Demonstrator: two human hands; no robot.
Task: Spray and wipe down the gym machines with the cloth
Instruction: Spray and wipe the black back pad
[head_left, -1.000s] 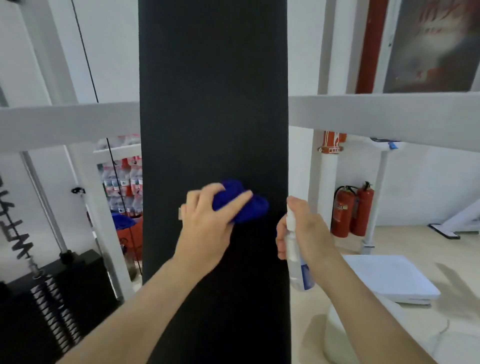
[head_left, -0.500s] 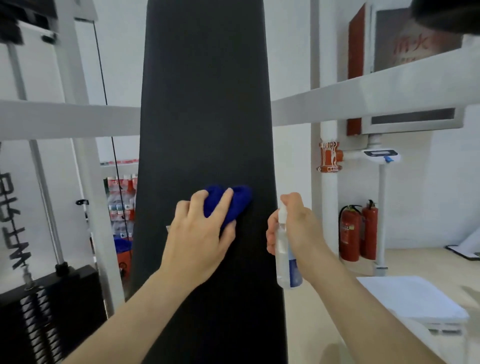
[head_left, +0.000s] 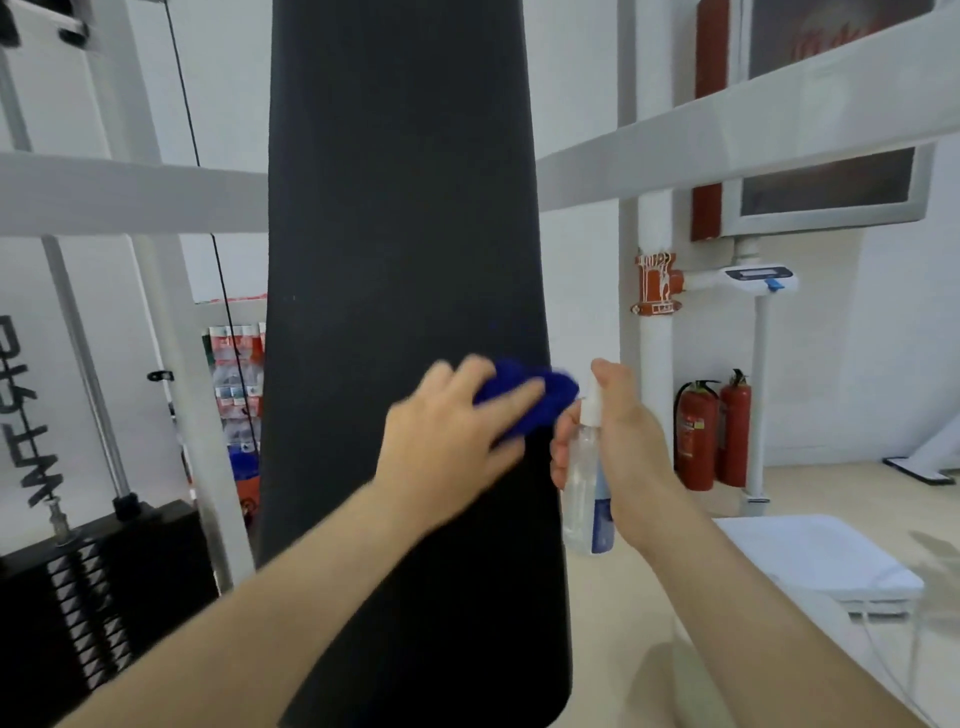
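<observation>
Further right now than half a second back: left hand (head_left: 447, 447) and blue cloth (head_left: 540, 400), across from mid-pad to the right edge of the black pad (head_left: 400, 260), cloth overhanging that edge. Left fingers laid fairly straight over the cloth, pressing it to the pad; motion-blurred. Right hand (head_left: 631, 447) just right of the pad, curled round a clear bottle (head_left: 584, 493). Bottle upright, long axis vertical, white nozzle on top, just beside the cloth; spray direction unclear. Blue label low on the bottle, print unreadable. Pad upright too, narrowing upward. Far left, black letters running up a white panel (head_left: 36, 441), cut off, illegible. Top right, poster (head_left: 826, 36) with blurred red characters. Far right, two red extinguishers (head_left: 698, 436), labels too small to read.
</observation>
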